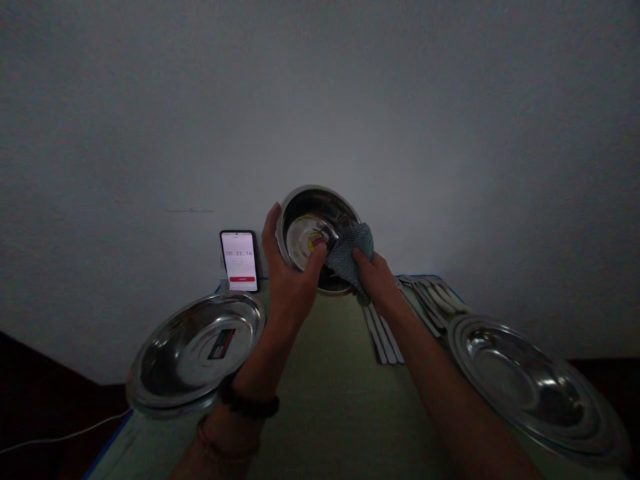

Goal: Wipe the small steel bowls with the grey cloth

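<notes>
A shiny steel bowl (300,233) is held up tilted above the table, its inside facing me and a yellow and red sticker on its bottom. My left hand (290,280) is closed on the bowl's left side, fingers behind the rim and thumb reaching inside. In my right hand (375,277) is a grey-blue cloth (350,250), pinched over the bowl's right rim and partly inside it. The fingers of my right hand behind the cloth are hidden.
A large steel basin (170,360) with a dark label stands at left, before an upright phone (241,263) showing a timer. Steel plates (505,373) lie stacked at right. Several pieces of cutlery (385,340) rest on the green-topped table (330,400), against a grey wall (320,100).
</notes>
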The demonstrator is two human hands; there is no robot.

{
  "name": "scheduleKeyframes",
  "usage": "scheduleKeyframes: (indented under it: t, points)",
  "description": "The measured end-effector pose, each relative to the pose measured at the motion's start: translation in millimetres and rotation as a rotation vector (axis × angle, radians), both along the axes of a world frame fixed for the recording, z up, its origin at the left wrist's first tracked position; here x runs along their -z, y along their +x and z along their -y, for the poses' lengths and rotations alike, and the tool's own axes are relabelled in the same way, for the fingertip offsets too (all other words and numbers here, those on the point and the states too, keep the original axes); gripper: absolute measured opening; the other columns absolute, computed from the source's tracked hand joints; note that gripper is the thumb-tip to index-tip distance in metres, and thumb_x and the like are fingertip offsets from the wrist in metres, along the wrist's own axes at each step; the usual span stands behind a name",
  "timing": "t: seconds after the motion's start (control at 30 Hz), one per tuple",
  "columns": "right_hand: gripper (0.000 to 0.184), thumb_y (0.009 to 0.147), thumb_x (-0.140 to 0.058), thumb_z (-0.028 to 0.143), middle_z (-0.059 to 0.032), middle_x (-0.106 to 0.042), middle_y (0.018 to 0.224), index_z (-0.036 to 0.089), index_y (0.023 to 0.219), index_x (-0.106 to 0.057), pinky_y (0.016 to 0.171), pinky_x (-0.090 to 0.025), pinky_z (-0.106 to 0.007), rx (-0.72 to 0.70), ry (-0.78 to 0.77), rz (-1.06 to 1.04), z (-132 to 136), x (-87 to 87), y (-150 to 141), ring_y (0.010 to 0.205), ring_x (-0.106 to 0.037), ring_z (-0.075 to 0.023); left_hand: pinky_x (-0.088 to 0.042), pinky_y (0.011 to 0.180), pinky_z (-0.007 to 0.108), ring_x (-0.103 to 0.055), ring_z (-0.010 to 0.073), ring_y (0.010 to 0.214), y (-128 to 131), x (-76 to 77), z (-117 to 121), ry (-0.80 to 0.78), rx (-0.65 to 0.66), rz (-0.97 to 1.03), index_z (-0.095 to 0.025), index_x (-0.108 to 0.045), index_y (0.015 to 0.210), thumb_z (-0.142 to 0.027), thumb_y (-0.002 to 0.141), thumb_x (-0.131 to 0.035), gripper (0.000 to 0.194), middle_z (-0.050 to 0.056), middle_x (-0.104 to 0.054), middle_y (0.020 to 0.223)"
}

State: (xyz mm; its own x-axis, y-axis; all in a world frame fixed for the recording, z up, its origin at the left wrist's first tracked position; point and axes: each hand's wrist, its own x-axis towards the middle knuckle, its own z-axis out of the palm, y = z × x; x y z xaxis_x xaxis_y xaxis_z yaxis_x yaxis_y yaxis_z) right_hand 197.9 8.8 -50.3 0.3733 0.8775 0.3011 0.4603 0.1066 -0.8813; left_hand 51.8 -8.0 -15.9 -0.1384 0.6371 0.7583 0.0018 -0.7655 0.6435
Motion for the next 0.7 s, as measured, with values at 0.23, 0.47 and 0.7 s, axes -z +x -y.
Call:
scheduleKeyframes:
  t: [0.23, 0.47, 0.7]
  points:
    - [0.025, 0.079, -0.053, 0.046, -0.0152, -0.069, 0.091, 0.021, 0.084, -0.055, 0.070, -0.047, -0.039, 0.029, 0.029, 0.216, 6.3, -6.6, 5.1, 0.089, -0.065, -0.0315, -0.028, 0.115, 0.047, -0.045, 0.0293, 0.131, -37.7, -11.9, -15.5, -0.120, 0.230, -0.129, -0.032, -0.042, 0.139, -0.017, 0.070, -0.073, 0.077, 0.003, -0.050, 0.139]
    - [0.021, 0.081, -0.051, 0.040, -0.0088, -0.063, 0.079, 0.024, 0.083, -0.038, 0.061, -0.039, -0.034, 0.004, 0.111, 0.437, 14.1, -14.5, 12.4, 0.073, -0.060, -0.0268, -0.038, 0.109, 0.050, -0.053, 0.0326, 0.123, -58.3, -13.8, -13.7, -0.383, 0.664, -0.433, -0.036, -0.046, 0.139, -0.017, 0.068, -0.076, 0.079, 0.003, -0.056, 0.137]
    - [0.019, 0.085, -0.044, 0.042, -0.0111, -0.062, 0.085, 0.024, 0.084, -0.038, 0.067, -0.042, -0.038, 0.088, 0.219, 0.261, 10.6, -15.5, 10.8, 0.080, -0.060, -0.0278, -0.025, 0.114, 0.054, -0.023, 0.0331, 0.143, -46.5, -8.4, -13.7, -0.286, 0.575, -0.236, -0.041, -0.027, 0.147, -0.029, 0.074, -0.072, 0.086, 0.000, -0.033, 0.155]
